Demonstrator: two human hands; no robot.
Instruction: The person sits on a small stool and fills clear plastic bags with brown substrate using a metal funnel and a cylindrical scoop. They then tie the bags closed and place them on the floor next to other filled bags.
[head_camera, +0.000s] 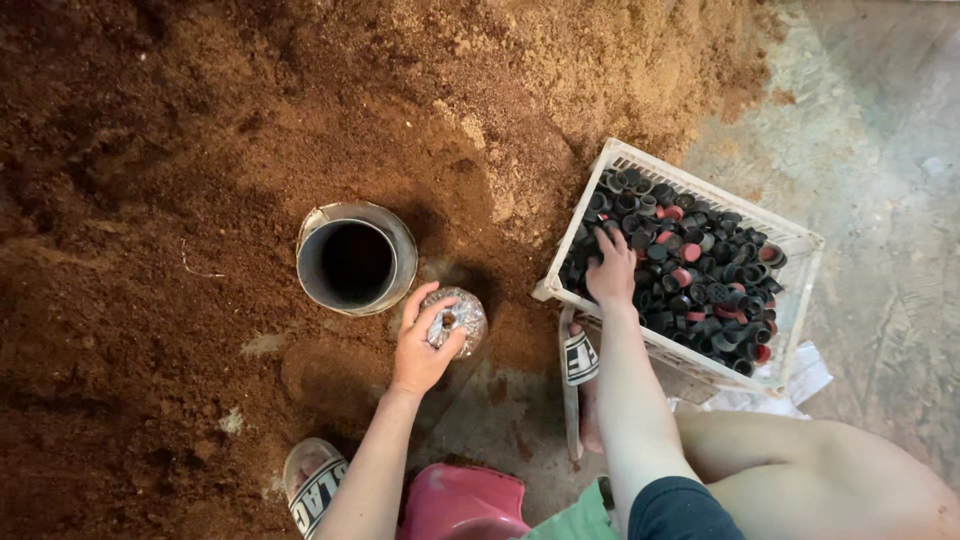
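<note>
My left hand (420, 345) grips the gathered top of a clear plastic bag (458, 318) packed with brown material, standing on the ground beside a metal cylinder (355, 258). The cylinder is open at the top and dark inside, and it sits just left of the bag. My right hand (610, 270) reaches into a white plastic crate (800, 240) and rests on a heap of small black and red caps (700, 285). Its fingers are spread over the caps; whether one is pinched is hidden.
A large mound of brown sawdust-like material (200, 120) covers the left and top. Bare concrete floor (890, 130) lies at the right. A pink low stool (460, 500) and my sandalled feet (312, 485) are at the bottom; crumpled white plastic (800, 385) lies under the crate.
</note>
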